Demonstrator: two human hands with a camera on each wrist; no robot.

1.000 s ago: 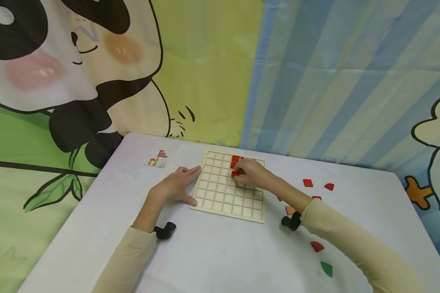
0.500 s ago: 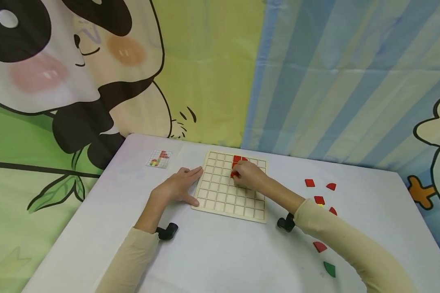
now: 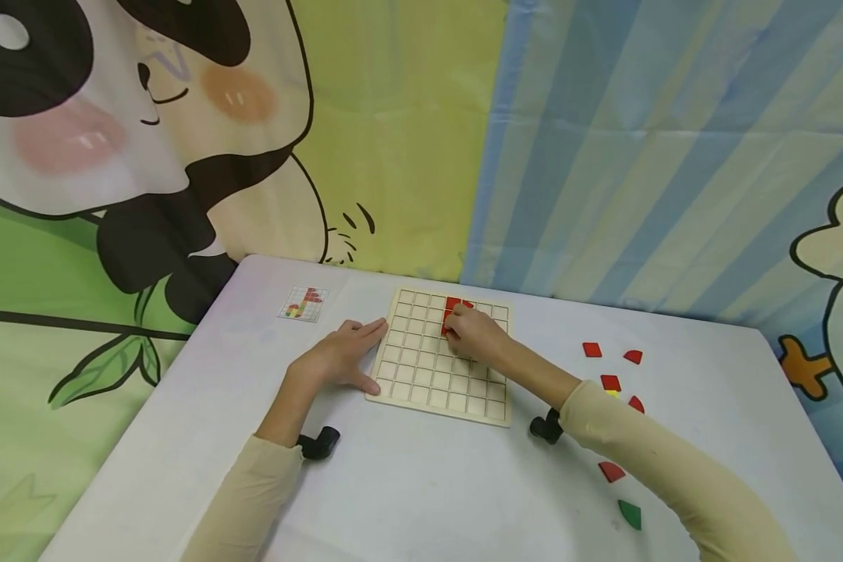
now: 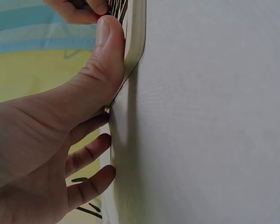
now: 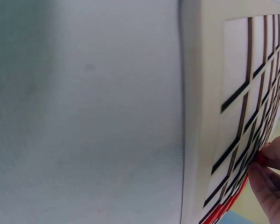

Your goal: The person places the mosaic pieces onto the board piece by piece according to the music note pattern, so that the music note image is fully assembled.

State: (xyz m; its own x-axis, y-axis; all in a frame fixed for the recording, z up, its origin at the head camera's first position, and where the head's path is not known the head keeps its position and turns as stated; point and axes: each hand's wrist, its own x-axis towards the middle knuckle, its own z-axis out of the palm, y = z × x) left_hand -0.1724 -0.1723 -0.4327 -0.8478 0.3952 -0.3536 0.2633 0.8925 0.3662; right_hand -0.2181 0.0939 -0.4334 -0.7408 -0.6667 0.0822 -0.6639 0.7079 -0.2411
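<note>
A pale wooden grid board (image 3: 421,375) lies on the white table. My left hand (image 3: 337,355) rests along its left side with fingers spread; in the left wrist view the thumb (image 4: 105,51) lies over the board's edge. Over the upper middle of the grid is my right hand (image 3: 479,336), its thumb and fingers bent together. The right wrist view shows a small red tile (image 5: 259,157) pinched between those fingertips, right at the grid. Several red tiles (image 3: 453,303) sit in the cells near the top, partly hidden by this hand.
A small pattern card (image 3: 304,304) lies left of the board. Loose pieces are scattered to the right: a red square (image 3: 592,350), red quarter-rounds (image 3: 611,471), a bit of yellow (image 3: 612,393) and a green quarter-round (image 3: 630,514). A printed cloth backdrop (image 3: 407,140) hangs behind the table.
My right hand has shifted slightly toward me and its forearm has moved a little, uncovering loose tiles at the right. A rounded red tile near the board's top shows more. My left hand stays put.
</note>
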